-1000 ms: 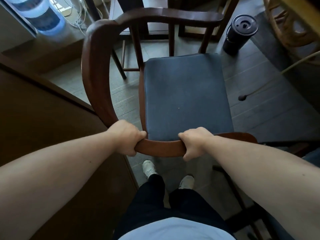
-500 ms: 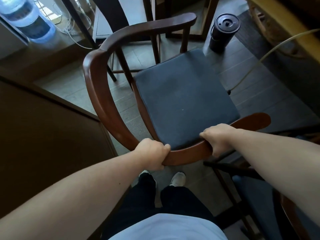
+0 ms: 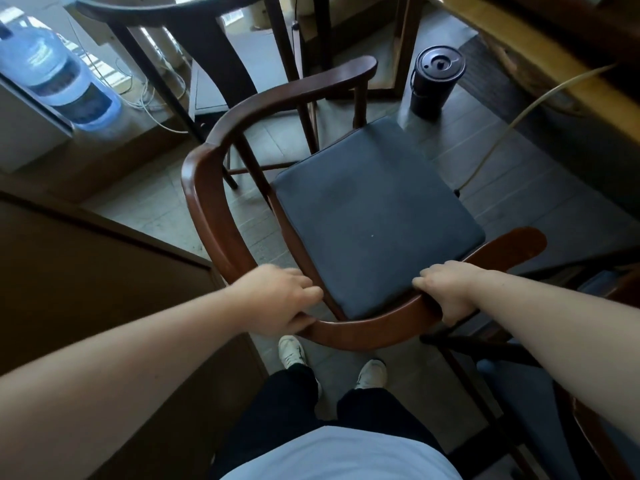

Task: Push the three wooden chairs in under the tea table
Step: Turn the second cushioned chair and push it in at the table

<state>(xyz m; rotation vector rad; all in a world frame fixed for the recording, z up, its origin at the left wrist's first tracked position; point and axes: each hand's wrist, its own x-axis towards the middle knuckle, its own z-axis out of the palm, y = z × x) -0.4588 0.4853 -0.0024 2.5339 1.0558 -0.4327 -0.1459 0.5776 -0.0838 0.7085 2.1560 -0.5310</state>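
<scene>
chair: stood on the floor, turned at an angle; dark blue cushion on the seat, curved wooden rail around back and sides.
left hand: laid on the near left part of the rail; fingers loosely curled, not fully wrapped around it.
right hand: closed around the near right part of the rail, fingers on top, thumb under.
table: light wooden edge seen at the upper right; the chair is not under it.
second chair: partly seen at the lower right, just beside the held chair.
cup: black, lidded, on the floor beyond the chair.
bottle: blue, at the far left.
</scene>
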